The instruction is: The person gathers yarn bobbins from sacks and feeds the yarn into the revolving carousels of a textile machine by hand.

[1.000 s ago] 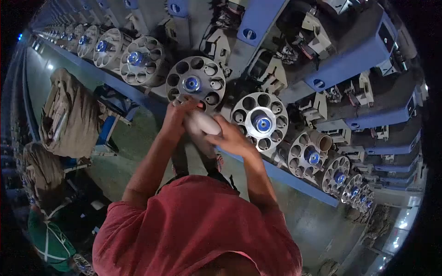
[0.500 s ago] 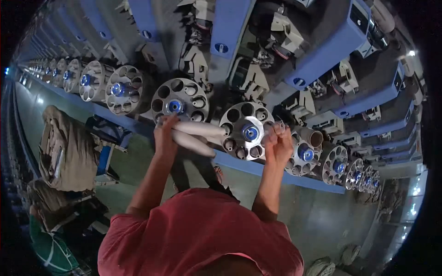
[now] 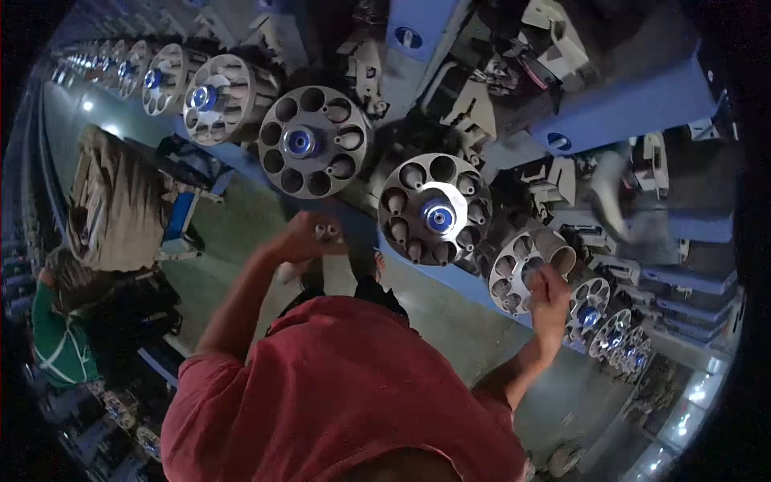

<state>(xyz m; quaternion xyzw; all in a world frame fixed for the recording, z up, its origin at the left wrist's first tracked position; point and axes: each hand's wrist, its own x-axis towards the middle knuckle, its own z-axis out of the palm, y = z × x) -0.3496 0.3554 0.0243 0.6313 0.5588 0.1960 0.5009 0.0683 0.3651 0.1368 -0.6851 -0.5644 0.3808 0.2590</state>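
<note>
My left hand (image 3: 309,239) is closed around pale yarn cops, two of whose tube ends (image 3: 326,231) point up towards me. It is held in front of my body, below a round magazine (image 3: 270,161) with several dark pockets and a few cops. My right hand (image 3: 550,299) is at the front of another magazine (image 3: 499,291), farther right. Its fingers are pinched together, and what they hold, if anything, is too small to make out. Between my hands stands a magazine (image 3: 426,210) with a blue hub and cops in most of its pockets.
More magazines (image 3: 204,98) run along the blue-panelled machine (image 3: 622,108) on both sides. A pale blurred shape (image 3: 610,197) shows at the machine, upper right. On the left stands a cart draped in brown cloth (image 3: 120,201), with a green bundle (image 3: 60,337) below it.
My left hand has come down with the cops, which now point up instead of sideways. My right hand has moved from the middle magazine to the one on its right. The view has shifted.
</note>
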